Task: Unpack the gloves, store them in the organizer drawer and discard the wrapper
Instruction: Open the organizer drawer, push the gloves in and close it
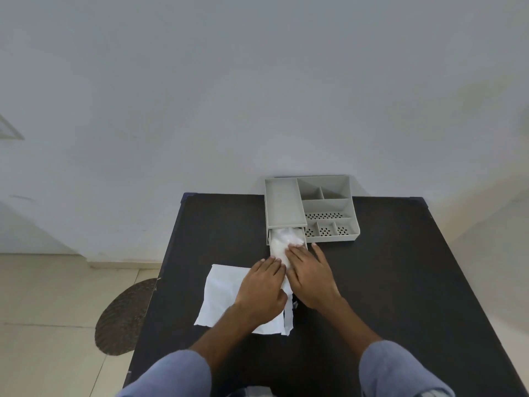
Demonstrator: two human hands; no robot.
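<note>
Pressed white crinkly gloves (pixel 282 244) into grey plastic drawer (pixel 305 244).
Left hand (pixel 262 290), right hand (pixel 310 277) flat, fingers spread, gripping nothing; one creased paper wrapper (pixel 221 293) beneath left palm.

Organizer (pixel 329 207) sits at the table's (pixel 386 282) far edge, against the wall (pixel 257 96). Its drawer (pixel 269 239) is pulled out toward the person from the organizer's left part, gloves (pixel 283 242) inside it. Left hand (pixel 262 287) and right hand (pixel 310 275) lie side by side just before the drawer, fingers on the gloves. Wrapper (pixel 220 293) lies flat on the table under the left hand, left of the right hand. Mat (pixel 126 316) on the floor (pixel 43 325) left of the table.
</note>
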